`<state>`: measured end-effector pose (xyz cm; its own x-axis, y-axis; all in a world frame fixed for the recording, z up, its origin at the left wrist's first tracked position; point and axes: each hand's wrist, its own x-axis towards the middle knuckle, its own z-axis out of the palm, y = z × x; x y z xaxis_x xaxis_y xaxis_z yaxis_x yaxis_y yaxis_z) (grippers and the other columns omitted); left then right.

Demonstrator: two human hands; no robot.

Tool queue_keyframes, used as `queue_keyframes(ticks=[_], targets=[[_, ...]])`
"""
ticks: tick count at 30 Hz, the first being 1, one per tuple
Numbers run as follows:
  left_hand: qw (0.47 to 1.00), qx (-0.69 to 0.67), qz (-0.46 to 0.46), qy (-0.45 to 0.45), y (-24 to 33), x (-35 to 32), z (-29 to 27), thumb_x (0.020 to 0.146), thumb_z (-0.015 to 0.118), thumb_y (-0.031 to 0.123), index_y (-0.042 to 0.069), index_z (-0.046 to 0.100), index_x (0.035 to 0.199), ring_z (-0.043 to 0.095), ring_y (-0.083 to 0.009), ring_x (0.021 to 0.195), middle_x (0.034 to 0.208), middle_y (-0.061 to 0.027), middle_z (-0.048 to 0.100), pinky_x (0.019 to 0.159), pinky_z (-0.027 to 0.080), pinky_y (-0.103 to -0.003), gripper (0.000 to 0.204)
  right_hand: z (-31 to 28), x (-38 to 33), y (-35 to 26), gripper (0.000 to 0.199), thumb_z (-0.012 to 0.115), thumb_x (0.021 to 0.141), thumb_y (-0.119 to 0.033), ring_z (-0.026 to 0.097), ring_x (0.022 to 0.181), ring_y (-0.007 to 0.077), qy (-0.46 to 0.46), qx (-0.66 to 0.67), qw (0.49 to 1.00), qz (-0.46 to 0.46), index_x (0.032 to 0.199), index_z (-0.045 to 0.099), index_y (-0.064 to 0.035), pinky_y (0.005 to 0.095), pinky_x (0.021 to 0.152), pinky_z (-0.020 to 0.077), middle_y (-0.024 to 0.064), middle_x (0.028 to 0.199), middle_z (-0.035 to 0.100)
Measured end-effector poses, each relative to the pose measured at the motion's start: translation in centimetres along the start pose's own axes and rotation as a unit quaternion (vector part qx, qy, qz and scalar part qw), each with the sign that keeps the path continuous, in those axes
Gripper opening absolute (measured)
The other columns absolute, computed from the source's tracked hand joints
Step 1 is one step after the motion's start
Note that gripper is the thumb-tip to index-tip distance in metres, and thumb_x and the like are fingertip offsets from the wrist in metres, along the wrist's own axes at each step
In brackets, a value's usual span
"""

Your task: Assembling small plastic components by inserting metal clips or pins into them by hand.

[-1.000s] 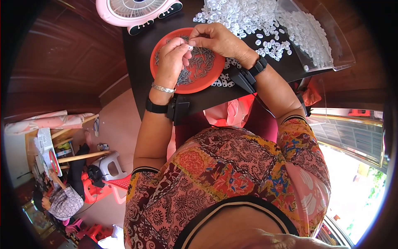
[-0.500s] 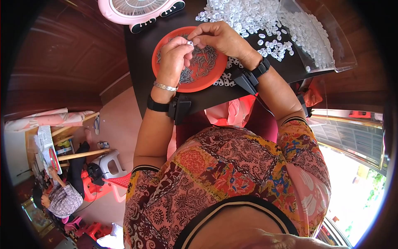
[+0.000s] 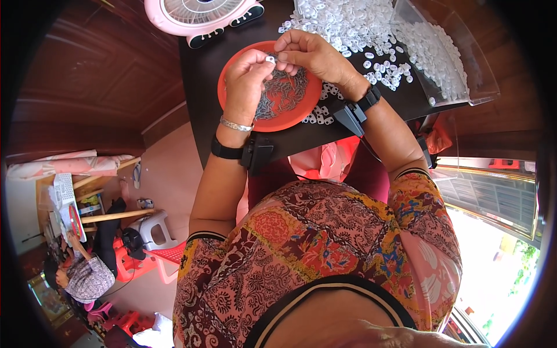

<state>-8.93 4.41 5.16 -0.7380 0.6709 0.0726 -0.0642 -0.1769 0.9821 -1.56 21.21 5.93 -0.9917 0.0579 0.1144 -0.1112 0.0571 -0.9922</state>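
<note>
Over an orange bowl [image 3: 299, 120] filled with small grey screws [image 3: 282, 95], my two hands meet at the fingertips. My left hand [image 3: 245, 81] pinches a small white plastic piece [image 3: 270, 59] with a dark hole in it. Right beside that piece, the thumb and forefinger of my right hand [image 3: 316, 55] are pressed together; whatever is between them is too small to make out. Several white two-holed pieces [image 3: 318, 116] lie on the dark table [image 3: 200, 75] by the bowl's right rim, partly under my right wrist.
A large heap of white pieces [image 3: 342, 23] spreads over the table's far side, and more fill a clear plastic tray [image 3: 481, 95] at the right. The pink fan [image 3: 203, 20] stands at the far left. Another person [image 3: 90, 278] sits at the left, near a red chair [image 3: 136, 261].
The bowl, table and fan appear shifted slightly right and down in the picture. Both hands keep their pinch close together, and the white piece stays in my left fingers.
</note>
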Motion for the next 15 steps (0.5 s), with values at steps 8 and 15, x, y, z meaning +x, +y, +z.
queue_keyframes(ticks=[8,15], targets=[[0.995,0.042,0.075,-0.059,0.11,-0.64,0.68,0.082,0.059,0.01,0.001,0.062,0.082,0.051,-0.0053,0.064,0.074,-0.0021,0.06,0.056,0.039,-0.019,0.009,0.45,0.02,0.19,0.016,0.055,0.09,-0.009,0.054,0.071,0.0051,-0.043,-0.025,0.999,0.007,0.103,0.051,-0.0017,0.019,0.062,0.0436,-0.0005,0.079,0.058],[1.0,0.007,-0.014,-0.027,0.21,-0.35,0.08,0.081,0.057,0.009,0.0,0.061,0.08,0.051,-0.0076,0.062,0.071,-0.0029,0.059,0.057,0.04,-0.021,0.011,0.84,-0.26,-0.11,0.018,0.056,0.088,-0.006,0.054,0.073,0.0053,-0.036,-0.019,0.999,-0.008,0.105,0.05,-0.0015,0.0193,0.065,0.0435,0.0003,0.081,0.059]])
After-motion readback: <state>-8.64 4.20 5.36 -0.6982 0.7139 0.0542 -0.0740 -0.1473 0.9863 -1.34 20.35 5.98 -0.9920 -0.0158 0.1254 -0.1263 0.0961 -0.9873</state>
